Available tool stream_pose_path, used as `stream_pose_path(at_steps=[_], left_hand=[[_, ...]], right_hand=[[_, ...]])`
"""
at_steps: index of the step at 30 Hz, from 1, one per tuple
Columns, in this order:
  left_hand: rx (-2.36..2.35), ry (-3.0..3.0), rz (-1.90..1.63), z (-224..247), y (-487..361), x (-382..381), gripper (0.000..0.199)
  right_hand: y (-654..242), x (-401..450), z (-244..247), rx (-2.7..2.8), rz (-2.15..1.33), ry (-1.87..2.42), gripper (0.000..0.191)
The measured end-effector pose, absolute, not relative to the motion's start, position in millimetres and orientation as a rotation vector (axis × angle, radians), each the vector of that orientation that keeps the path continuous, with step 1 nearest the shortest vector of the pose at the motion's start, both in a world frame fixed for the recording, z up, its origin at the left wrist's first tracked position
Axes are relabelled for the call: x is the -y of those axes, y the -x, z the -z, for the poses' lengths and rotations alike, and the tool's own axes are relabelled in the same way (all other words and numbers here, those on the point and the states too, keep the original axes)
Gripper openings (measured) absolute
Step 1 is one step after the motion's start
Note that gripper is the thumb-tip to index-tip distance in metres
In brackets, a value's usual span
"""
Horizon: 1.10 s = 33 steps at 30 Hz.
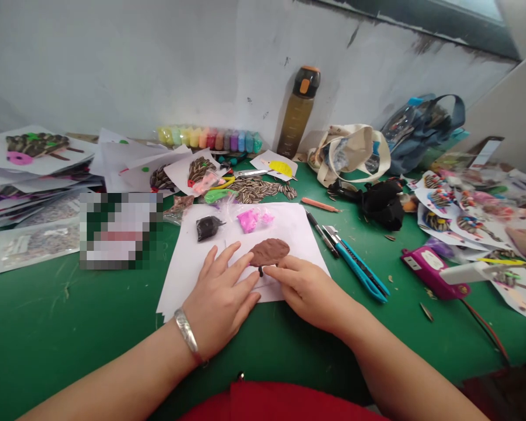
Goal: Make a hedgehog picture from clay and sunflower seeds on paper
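My left hand (219, 298) lies flat on a white paper sheet (289, 225), fingers spread, its fingertips close to a leaf-shaped piece of brown modelling clay (269, 252). A silver bangle (186, 330) circles that wrist. My right hand (302, 286) comes in from the right, its fingertips on a small dark clay strip (260, 271) at the lower end of the brown piece. Farther up the sheet lie black clay in a clear bag (208, 228) and pink clay in a clear bag (249, 220).
Striped sunflower seeds (263, 190) lie behind the sheet on the green mat (52, 316). A blue craft knife (359, 269) lies to the right. Farther right are a magenta corded tool (429, 272) and a co-worker's hand (523, 242). Papers are piled left and right.
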<state>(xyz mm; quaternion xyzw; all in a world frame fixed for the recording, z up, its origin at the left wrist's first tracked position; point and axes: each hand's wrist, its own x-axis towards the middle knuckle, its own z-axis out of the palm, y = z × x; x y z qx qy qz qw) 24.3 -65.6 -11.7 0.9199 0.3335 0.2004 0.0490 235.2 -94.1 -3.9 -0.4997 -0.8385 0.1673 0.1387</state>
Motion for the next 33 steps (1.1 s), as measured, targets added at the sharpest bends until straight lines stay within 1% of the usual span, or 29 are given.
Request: stream_pose_path(at_steps=[5, 8, 11, 14, 16, 19, 24, 29, 33], left_hand=[[-1.004, -2.816, -0.578, 12.7, -25.2, 65.9, 0.027], [-0.993, -2.821, -0.563, 11.6, -23.9, 65.8, 0.027], [-0.980, -2.814, -0.574, 10.1, -22.0, 65.8, 0.026], [-0.972, -2.805, -0.566, 10.7, -21.9, 66.6, 0.029], [-0.955, -2.802, -0.537, 12.5, -22.9, 67.3, 0.031], [-0.953, -2.793, -0.508, 15.9, -24.5, 67.9, 0.032], [-0.982, -2.783, -0.499, 18.6, -25.4, 67.9, 0.032], [-0.984, -2.776, -0.523, 19.3, -26.5, 68.9, 0.030], [-0.965, -2.781, -0.541, 16.5, -25.5, 69.3, 0.030]], right_hand=[[-230.8, 94.7, 4.4, 2.512, -0.386, 1.458, 0.033], [-235.6, 94.0, 0.7, 2.457, -0.486, 1.424, 0.035], [-251.2, 93.8, -5.5, 2.279, -0.618, 1.438, 0.040], [-266.6, 95.2, -9.9, 2.183, -0.572, 1.565, 0.038], [-270.6, 96.7, -11.3, 2.213, -0.551, 1.613, 0.038], [-266.0, 98.7, -12.9, 2.331, -0.547, 1.614, 0.042], [-252.8, 104.0, -9.7, 2.565, -0.357, 1.623, 0.039], [-251.8, 112.4, 2.5, 2.629, -0.085, 1.607, 0.042], [-255.4, 113.5, 7.7, 2.526, -0.097, 1.548, 0.039]])
